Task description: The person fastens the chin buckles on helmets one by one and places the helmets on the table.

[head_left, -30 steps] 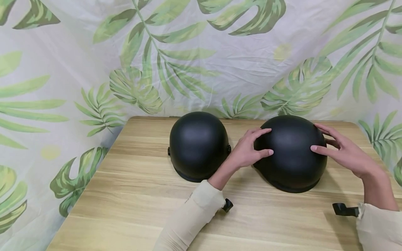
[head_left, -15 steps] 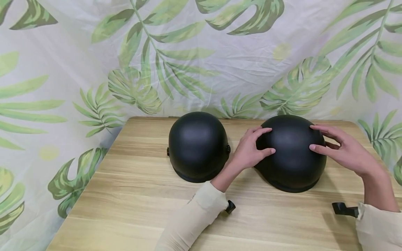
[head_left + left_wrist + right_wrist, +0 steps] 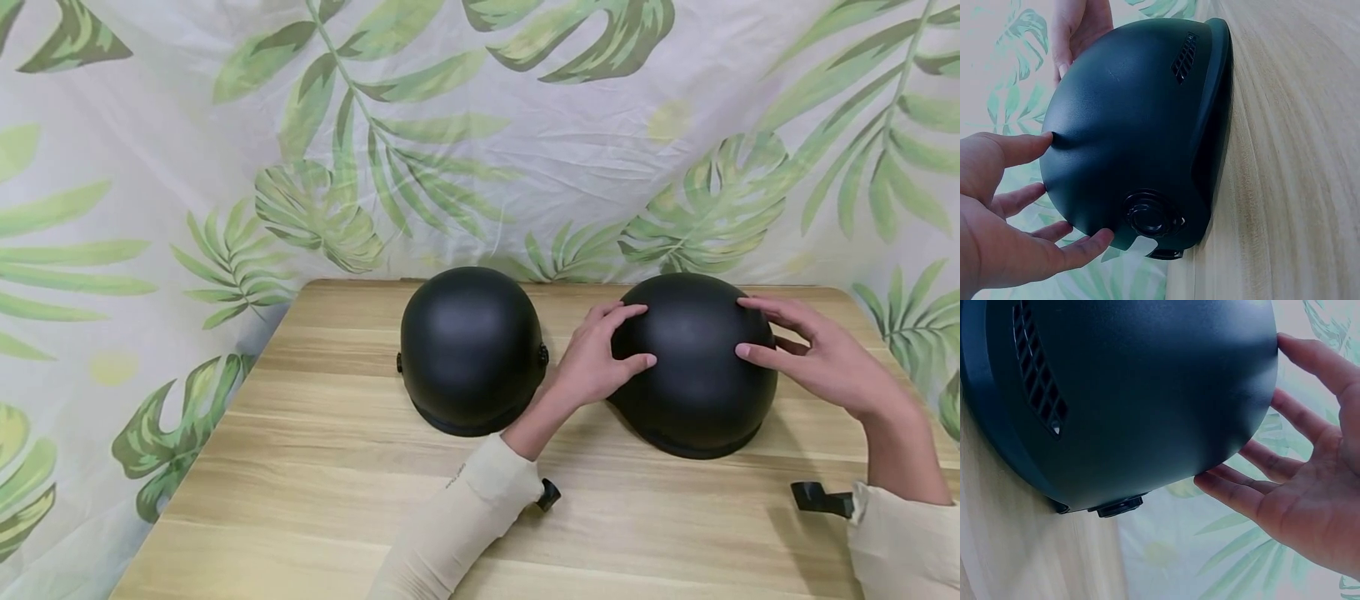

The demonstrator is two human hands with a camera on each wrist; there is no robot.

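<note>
A smooth black helmet (image 3: pixel 693 392) rests dome-up on the wooden table, right of centre. On its left side the left hand (image 3: pixel 596 358) touches the dome with thumb and fingertips. The right hand (image 3: pixel 836 362) touches the opposite side in the same way. In the left wrist view, extended fingers of the left hand (image 3: pixel 1016 212) meet the helmet (image 3: pixel 1122 119) near a round side knob (image 3: pixel 1149 215). The right wrist view has the right hand (image 3: pixel 1316 462) with spread fingers, only their tips on the helmet (image 3: pixel 1154 387). A mesh vent (image 3: pixel 1039 375) shows near the rim.
A second black helmet (image 3: pixel 471 350), with small knobs on its sides, stands left of the left hand on the wooden table (image 3: pixel 322 392). A leaf-patterned cloth (image 3: pixel 450 125) hangs behind the table. Black wrist mounts (image 3: pixel 821 498) stick out at the sleeves.
The left hand has slid slightly right on the helmet, and the right fingertips have shifted slightly left over the dome. The helmet has hardly moved; the whole view drifts a little.
</note>
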